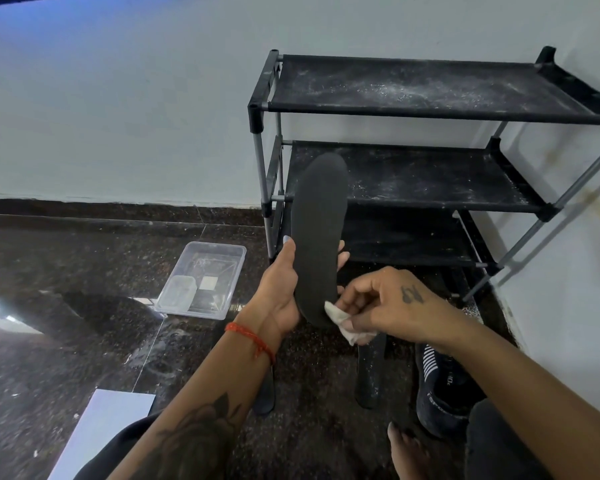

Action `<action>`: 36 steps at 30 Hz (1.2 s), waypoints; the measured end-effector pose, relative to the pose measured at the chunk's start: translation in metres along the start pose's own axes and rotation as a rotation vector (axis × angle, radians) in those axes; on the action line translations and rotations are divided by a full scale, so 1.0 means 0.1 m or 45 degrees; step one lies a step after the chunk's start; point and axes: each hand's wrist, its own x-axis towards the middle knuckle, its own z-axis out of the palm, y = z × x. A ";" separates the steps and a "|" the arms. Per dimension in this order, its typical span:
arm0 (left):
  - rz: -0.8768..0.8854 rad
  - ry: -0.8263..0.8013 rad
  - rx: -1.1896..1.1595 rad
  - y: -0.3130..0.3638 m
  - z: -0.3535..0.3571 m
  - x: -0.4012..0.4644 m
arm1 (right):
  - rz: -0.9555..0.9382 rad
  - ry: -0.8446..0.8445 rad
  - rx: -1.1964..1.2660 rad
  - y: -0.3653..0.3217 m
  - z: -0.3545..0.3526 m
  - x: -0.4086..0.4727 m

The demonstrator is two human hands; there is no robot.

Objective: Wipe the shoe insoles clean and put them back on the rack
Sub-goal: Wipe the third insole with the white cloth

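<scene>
We cannot see the heel end of the insole (318,237) where the cloth (343,322) covers it, and most of the cloth is tucked under the fingers of the right hand (388,306). The left hand (281,289) hides the insole's left edge. Our forearms cover parts of two insoles on the floor (369,372) (265,393). The shoe (444,393) is partly hidden by an arm and knee; its lettering is too small to read. The rack (430,109) runs past the right edge.
</scene>
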 end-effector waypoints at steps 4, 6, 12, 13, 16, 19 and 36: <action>0.028 0.022 -0.047 -0.01 0.01 0.02 | 0.043 -0.233 0.348 -0.11 0.04 -0.08; 0.028 0.019 -0.066 -0.01 0.01 0.03 | 0.067 -0.216 0.658 -0.16 -0.02 -0.07; 0.073 0.020 -0.049 -0.01 0.00 0.03 | 0.120 0.146 0.428 -0.08 -0.16 0.00; 0.064 0.020 -0.071 -0.01 0.00 0.02 | 0.124 0.031 0.372 -0.09 -0.11 -0.02; 0.072 0.065 -0.104 -0.02 0.00 0.03 | 0.090 -0.311 0.462 -0.17 0.05 -0.07; 0.054 0.090 -0.083 -0.02 -0.03 0.07 | 0.044 -0.213 0.793 -0.23 0.03 -0.04; -0.033 0.289 0.583 -0.62 -0.27 0.18 | 0.509 0.560 0.676 0.89 0.40 0.73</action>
